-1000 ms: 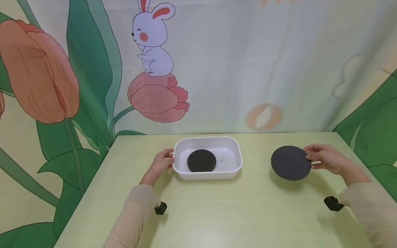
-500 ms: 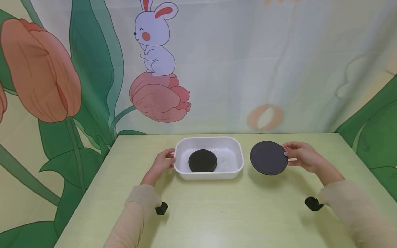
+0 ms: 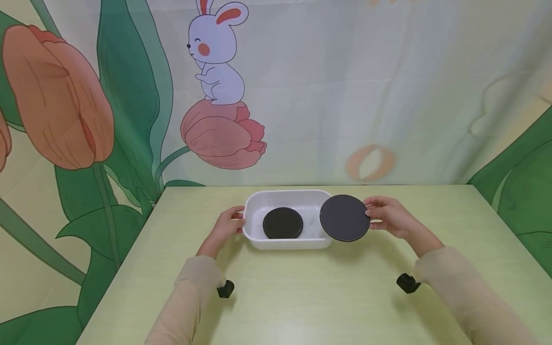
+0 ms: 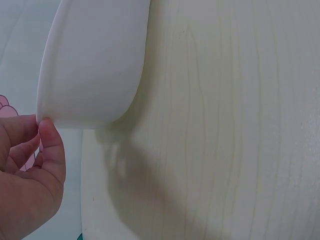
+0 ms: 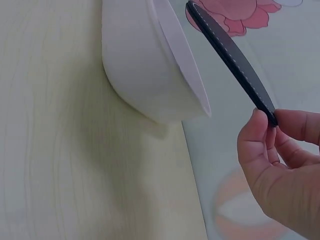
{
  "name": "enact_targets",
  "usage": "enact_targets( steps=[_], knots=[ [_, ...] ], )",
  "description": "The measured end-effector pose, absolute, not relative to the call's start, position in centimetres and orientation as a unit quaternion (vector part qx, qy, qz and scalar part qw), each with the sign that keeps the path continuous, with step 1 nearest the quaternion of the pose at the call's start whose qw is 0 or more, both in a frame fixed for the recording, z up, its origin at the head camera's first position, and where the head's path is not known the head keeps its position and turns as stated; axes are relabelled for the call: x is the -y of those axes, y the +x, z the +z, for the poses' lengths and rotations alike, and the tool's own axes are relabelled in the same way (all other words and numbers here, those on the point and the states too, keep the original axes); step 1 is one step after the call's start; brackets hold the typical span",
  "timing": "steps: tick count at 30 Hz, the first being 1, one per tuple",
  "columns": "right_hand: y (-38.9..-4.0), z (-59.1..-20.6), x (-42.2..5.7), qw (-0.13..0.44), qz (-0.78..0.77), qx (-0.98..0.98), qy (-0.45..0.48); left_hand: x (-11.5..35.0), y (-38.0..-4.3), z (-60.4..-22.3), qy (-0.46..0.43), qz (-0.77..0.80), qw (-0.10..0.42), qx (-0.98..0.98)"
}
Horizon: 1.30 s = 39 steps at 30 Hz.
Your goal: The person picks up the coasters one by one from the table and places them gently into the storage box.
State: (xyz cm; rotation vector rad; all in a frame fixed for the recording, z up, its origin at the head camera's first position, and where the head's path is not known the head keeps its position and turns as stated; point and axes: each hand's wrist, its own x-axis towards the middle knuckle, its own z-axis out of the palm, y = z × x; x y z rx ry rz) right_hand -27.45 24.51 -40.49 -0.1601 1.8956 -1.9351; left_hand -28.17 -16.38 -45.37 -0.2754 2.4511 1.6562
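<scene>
A white plastic tub [image 3: 286, 244] stands on the table, with a round black coaster [image 3: 282, 224] lying inside toward its left half. My left hand [image 3: 223, 230] pinches the tub's left rim between thumb and fingers, as the left wrist view shows up close. In my right hand [image 3: 391, 218] a second round coaster [image 3: 344, 218], dark with a stitched edge [image 5: 227, 50], is pinched at its right side. That coaster is tilted and held above the table, overlapping the tub's right end in the head view. In the right wrist view it is raised beyond the tub's rim.
The pale wood-grain table [image 3: 276, 297] ends at a back edge just behind the tub. A printed cloth [image 3: 319, 96] with a rabbit and tulips hangs behind it. A small black device [image 3: 407, 283] sits at each wrist.
My right hand has carried the held coaster leftward, from the table's right side to the tub's right end. The left hand keeps its hold on the tub, which stays in place.
</scene>
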Motion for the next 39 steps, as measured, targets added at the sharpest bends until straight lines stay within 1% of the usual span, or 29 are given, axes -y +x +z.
enact_targets(
  steps=[18,39],
  knots=[
    [-28.9,-41.3,-18.1,0.207,-0.729,-0.652,-0.018,16.4,-27.9,-44.9,-0.094,0.557,0.089,-0.821],
    [-31.3,-44.2,-11.9,0.193,-0.731,-0.654,0.030,16.5,-28.1,-45.4,-0.091,0.559,0.085,-0.819]
  ],
)
